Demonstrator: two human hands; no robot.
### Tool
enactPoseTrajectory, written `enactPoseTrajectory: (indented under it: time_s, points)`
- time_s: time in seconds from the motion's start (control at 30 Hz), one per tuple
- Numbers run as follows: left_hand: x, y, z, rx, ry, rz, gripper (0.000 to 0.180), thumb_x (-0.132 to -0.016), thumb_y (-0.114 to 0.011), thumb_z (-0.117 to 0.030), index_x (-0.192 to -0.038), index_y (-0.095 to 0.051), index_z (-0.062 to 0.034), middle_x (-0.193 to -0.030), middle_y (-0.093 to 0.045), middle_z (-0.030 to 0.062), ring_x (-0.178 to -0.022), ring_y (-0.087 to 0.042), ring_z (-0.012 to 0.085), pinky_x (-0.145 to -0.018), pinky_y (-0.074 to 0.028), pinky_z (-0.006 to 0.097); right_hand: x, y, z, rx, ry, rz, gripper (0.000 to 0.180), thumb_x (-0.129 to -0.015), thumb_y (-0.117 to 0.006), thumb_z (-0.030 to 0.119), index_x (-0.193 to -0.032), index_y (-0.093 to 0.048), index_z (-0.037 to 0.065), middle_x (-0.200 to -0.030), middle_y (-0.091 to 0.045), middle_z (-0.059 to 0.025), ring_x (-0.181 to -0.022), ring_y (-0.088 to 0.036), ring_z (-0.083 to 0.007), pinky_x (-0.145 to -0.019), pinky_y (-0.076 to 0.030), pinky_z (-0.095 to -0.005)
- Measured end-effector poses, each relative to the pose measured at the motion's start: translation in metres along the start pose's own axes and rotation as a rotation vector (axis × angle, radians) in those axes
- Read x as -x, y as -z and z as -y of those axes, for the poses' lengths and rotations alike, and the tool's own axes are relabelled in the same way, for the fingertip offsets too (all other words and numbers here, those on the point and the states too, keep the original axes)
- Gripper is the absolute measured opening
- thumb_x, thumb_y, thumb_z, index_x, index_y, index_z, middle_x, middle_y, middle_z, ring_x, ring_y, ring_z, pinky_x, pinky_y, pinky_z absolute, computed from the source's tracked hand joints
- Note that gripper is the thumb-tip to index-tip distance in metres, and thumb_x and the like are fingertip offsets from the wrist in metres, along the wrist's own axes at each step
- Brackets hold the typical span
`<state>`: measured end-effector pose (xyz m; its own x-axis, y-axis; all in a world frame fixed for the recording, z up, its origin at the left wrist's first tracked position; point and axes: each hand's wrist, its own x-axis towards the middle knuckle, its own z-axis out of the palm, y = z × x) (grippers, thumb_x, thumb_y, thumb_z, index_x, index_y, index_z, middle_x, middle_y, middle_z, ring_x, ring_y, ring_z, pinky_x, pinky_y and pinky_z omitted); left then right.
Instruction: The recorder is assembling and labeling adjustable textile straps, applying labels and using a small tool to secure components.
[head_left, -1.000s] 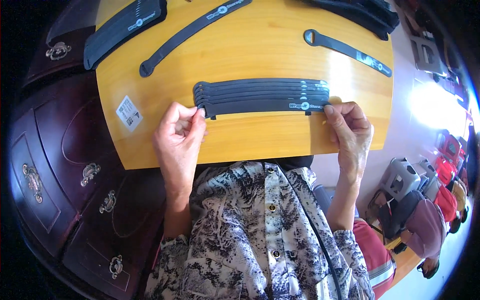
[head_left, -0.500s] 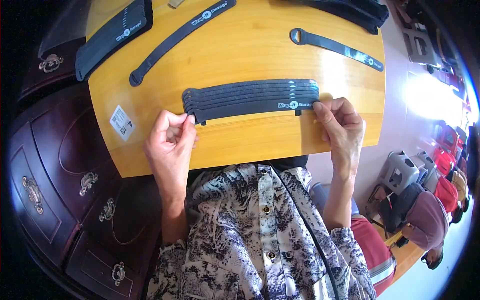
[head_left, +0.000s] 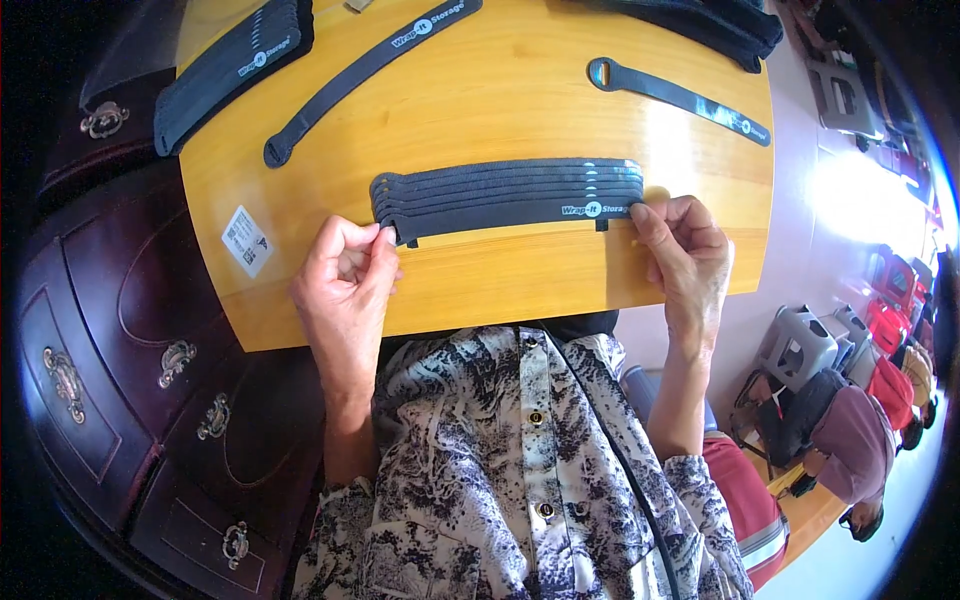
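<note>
**Two pinches, one front strap, a fanned row of black straps**

The left hand pinches the lower left corner of the front strap between thumb and forefinger; the right hand pinches the lower right end the same way. Whether either grip also takes in the layers beneath is hard to tell, as the fingertips hide them. To do this well, I would hold both ends at an even height and pull only lightly, so the strap runs straight without dragging its neighbours. The edges are best lined up by eye along the whole length, with the same narrow step between each layer, and the rounded ends matched at the left.

The fanned row sits at the centre of the frame, over the yellow wooden table. Its straps are matt black, overlapping like shingles and bowed slightly upward. White print marks the front one near its right end, and slivers of white climb the layers above it. Small dark tabs poke out below the lower edge.

A single strap lies at the upper left of the frame and a looped strap at the upper right.
</note>
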<state>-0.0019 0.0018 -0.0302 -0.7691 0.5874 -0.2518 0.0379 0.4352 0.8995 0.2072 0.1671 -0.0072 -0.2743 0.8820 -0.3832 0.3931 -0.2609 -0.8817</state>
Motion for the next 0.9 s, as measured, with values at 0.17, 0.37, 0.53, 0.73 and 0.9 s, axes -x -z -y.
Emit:
enactPoseTrajectory:
  time_s: [0.17,0.37,0.53,0.73,0.9]
  points:
    - [-0.001,0.001,-0.001,0.025,0.004,0.012,0.017,-0.086,-0.066,0.002,-0.077,-0.052,-0.0023,-0.06,-0.053,-0.0039,-0.054,-0.051,0.0007,-0.049,-0.039,0.017,-0.001,-0.003,-0.002,0.049,0.016,-0.026,0.015,-0.086,-0.072,0.011,-0.083,-0.062,0.0,-0.065,-0.059,0.0018,-0.049,-0.045,-0.0011,-0.043,-0.033,-0.0164]
    - [-0.003,0.0,0.0,0.078,0.041,0.034,0.017,-0.086,-0.066,0.003,-0.078,-0.052,-0.0018,-0.061,-0.053,-0.0038,-0.054,-0.05,0.0006,-0.049,-0.038,0.018,0.0,-0.005,0.0,0.06,0.008,-0.044,0.016,-0.087,-0.071,0.012,-0.083,-0.062,0.001,-0.065,-0.058,0.0023,-0.051,-0.046,-0.0012,-0.043,-0.034,-0.0166]
    - [-0.004,0.004,0.0,0.047,0.034,0.038,0.016,-0.086,-0.065,0.003,-0.077,-0.052,-0.0007,-0.061,-0.053,-0.004,-0.054,-0.049,0.0007,-0.048,-0.037,0.018,-0.002,-0.009,0.005,0.08,0.007,-0.015,0.016,-0.088,-0.07,0.015,-0.082,-0.062,0.003,-0.064,-0.057,0.0028,-0.051,-0.045,-0.0012,-0.043,-0.033,-0.0172]
    - [-0.004,0.007,0.003,0.057,0.032,0.1,0.012,-0.089,-0.065,-0.006,-0.081,-0.056,-0.0036,-0.059,-0.054,-0.0033,-0.047,-0.046,0.0012,-0.04,-0.034,0.017,-0.01,0.005,0.006,0.132,-0.018,0.068,0.016,-0.087,-0.071,0.014,-0.081,-0.06,0.004,-0.063,-0.056,0.0036,-0.051,-0.046,-0.0013,-0.042,-0.032,-0.0173]
    - [-0.007,0.01,0.004,0.042,0.096,0.109,0.011,-0.089,-0.066,-0.009,-0.083,-0.058,-0.0029,-0.057,-0.053,-0.0017,-0.042,-0.044,0.0031,-0.035,-0.032,0.018,-0.011,0.0,0.008,0.184,-0.03,0.071,0.018,-0.086,-0.072,0.017,-0.082,-0.058,0.006,-0.062,-0.056,0.0029,-0.051,-0.047,-0.0017,-0.042,-0.033,-0.0173]
